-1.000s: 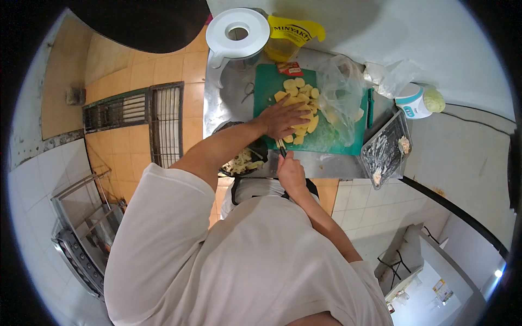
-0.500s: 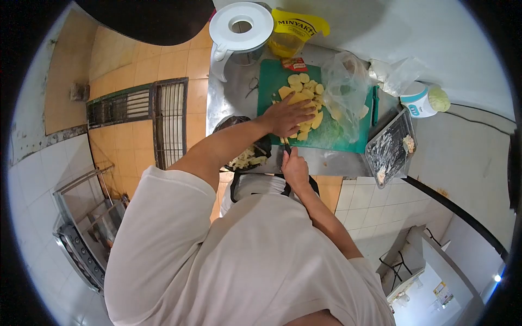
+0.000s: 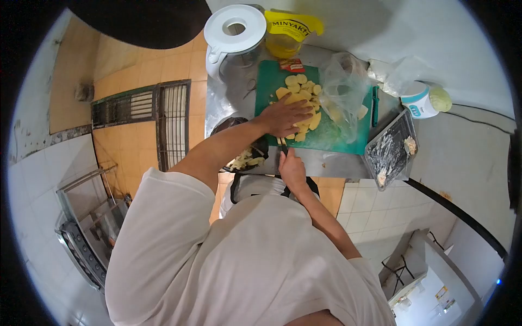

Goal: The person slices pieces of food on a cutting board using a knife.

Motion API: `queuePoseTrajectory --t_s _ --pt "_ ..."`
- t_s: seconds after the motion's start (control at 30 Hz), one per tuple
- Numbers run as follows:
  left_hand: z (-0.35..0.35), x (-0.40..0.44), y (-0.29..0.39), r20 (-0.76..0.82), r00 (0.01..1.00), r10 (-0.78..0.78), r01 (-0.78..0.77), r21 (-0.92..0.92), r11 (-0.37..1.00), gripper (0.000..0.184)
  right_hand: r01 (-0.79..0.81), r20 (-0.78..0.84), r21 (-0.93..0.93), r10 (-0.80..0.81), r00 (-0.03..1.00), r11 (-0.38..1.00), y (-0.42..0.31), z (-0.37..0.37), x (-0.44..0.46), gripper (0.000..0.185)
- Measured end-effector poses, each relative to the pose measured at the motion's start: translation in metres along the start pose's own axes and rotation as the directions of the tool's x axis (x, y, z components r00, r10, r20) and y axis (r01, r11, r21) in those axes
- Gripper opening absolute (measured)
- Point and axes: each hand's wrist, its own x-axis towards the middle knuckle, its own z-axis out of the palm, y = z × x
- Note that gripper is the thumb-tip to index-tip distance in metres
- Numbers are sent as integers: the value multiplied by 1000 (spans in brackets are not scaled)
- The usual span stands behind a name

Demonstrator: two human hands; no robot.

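Note:
My left hand (image 3: 286, 115) lies with its fingers stretched out over pale yellow potato slices (image 3: 312, 120), pressing on the pile. These slices sit on a green cutting board (image 3: 340, 142), some overlapping. My right hand (image 3: 292, 169) is closed around the dark handle of a knife (image 3: 283, 148) at the board's near edge. Most of the blade is hidden below my left hand. Under my left forearm, a black container (image 3: 262, 145) holds pale cut pieces (image 3: 244, 161); the forearm covers part of it.
A clear plastic bag (image 3: 345, 89) lies on the board's right part, near a green-handled tool (image 3: 375, 106). Behind stand a white-lidded pitcher (image 3: 247, 30), a yellow pouch (image 3: 288, 41) and a red packet (image 3: 292, 65). A smeared tray (image 3: 389, 155) and white-and-blue tub (image 3: 417, 103) are rightward.
My right hand and the knife have shifted slightly left along the board's near edge. My left hand stays on the potato slices. The view has moved a little.

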Motion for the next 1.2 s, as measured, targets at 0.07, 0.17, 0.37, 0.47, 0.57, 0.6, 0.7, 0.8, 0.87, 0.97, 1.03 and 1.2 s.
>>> queuePoseTrajectory --t_s 0.07,0.17,0.37,0.47,0.57,0.6,0.7,0.8,0.87,0.97,1.03,1.2 --pt "1 1 -3 1 1000 -7 7 -27 1000 61 -45 50 -1 45 998 999 -7 -10 3 41" --pt "-2 0 -5 -10 1000 -18 17 -66 998 61 -75 109 21 72 991 997 -15 -20 3 40" --pt "1 -3 -10 -87 996 21 -33 -139 990 64 -94 147 11 92 985 995 -30 -39 3 39" --pt "-1 -5 -11 -84 996 11 -22 -130 991 60 -108 123 6 107 987 994 -29 -34 3 38" --pt "0 -3 -7 -64 998 15 -21 -88 996 58 -115 130 2 114 985 993 -18 -20 5 38" --pt "1 -2 -9 -58 998 15 -19 -65 998 57 -103 105 -9 104 989 995 -15 -16 8 39" --pt "2 -3 -6 -112 994 10 -20 -93 995 55 -74 75 -19 75 994 997 -7 -5 6 40" --pt "-2 -1 -4 -3 1000 6 -6 -66 998 57 -63 64 -12 63 996 998 1 1 6 42" --pt "-2 -2 -2 3 1000 5 -5 -79 997 56 -54 38 -28 55 998 998 3 8 5 41" --pt "-1 -2 -6 -2 1000 2 -2 -61 998 55 -44 6 -2 44 999 999 4 12 5 40" --pt "2 -1 -6 -10 1000 17 -17 -74 997 55 -48 35 7 48 998 999 0 6 3 39" --pt "-2 -12 -12 2 998 60 -59 -119 991 54 -53 93 10 52 994 999 -8 5 3 39"
